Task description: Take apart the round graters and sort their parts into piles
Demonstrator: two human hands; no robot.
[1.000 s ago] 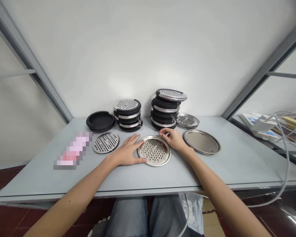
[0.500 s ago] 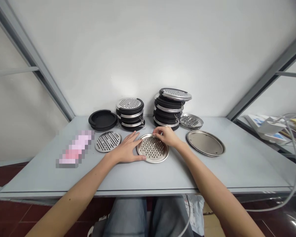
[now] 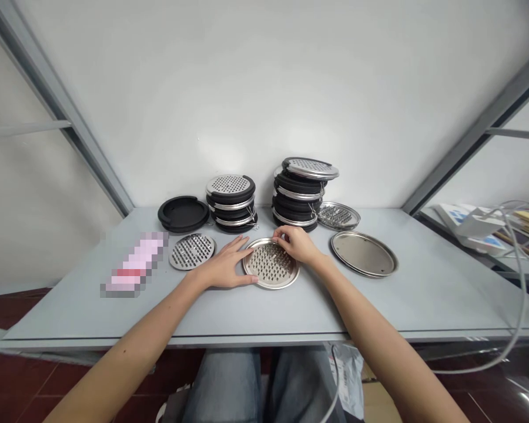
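Note:
A round perforated steel grater plate [image 3: 271,265] lies flat on the grey table [image 3: 397,311], right in front of me. My left hand [image 3: 226,265] rests on the table, its fingertips and thumb against the plate's left rim. My right hand [image 3: 296,245] curls over the far rim, its fingertips pinching the steel. Nearest my left hand, a smaller grater disc [image 3: 191,251] lies apart from it. To the right of my right hand sits a plain steel tray [image 3: 364,254].
Two stacks of black-and-steel graters [image 3: 230,202] [image 3: 297,194] stand at the back, one leaning, with a black lid [image 3: 183,214] and a steel grater [image 3: 338,216] beside them. A pixelated pink object [image 3: 134,264] lies at left. Cables [image 3: 518,282] hang at right.
My right hand has slid left from the plate's upper right rim onto its far rim. The plate sits slightly further left in view, and the whole scene has shifted with my head.

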